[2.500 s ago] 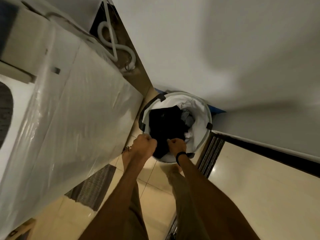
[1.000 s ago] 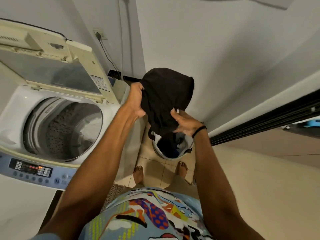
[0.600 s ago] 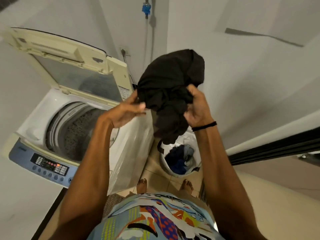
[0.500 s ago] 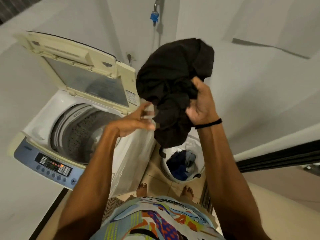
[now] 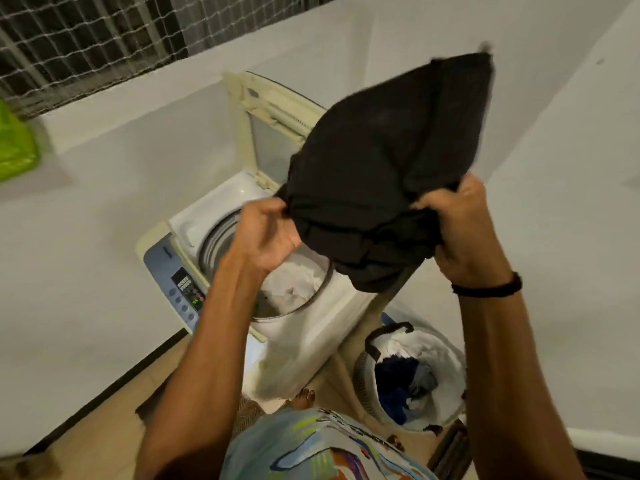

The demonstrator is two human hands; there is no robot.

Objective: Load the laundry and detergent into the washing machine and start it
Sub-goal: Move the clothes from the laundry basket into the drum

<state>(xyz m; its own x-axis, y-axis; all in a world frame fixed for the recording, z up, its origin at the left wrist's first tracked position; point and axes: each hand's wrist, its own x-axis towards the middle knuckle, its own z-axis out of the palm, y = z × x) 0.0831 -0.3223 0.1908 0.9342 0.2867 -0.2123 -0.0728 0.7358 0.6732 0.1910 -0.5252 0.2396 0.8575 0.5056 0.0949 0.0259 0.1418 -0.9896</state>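
A black garment (image 5: 384,174) hangs in the air between both hands, bunched at its lower edge. My left hand (image 5: 268,233) grips its left side and my right hand (image 5: 457,230) grips its right side. Below them stands the top-loading washing machine (image 5: 301,327) with its lid (image 5: 263,133) raised. Some light cloth (image 5: 294,282) lies in the drum. The garment is above the drum's right rim. On the floor to the right stands a white laundry basket (image 5: 446,362) with dark blue and grey clothes in it.
The machine's blue control panel (image 5: 180,285) faces the front left, with a small green light lit. White walls close in on both sides. A green object (image 5: 15,143) sits on a ledge at the far left under a netted window. My bare feet stand by the basket.
The black garment has been lifted out of the basket and carried up and left over the washing machine. My left hand has taken hold of it again. The view has swung left.
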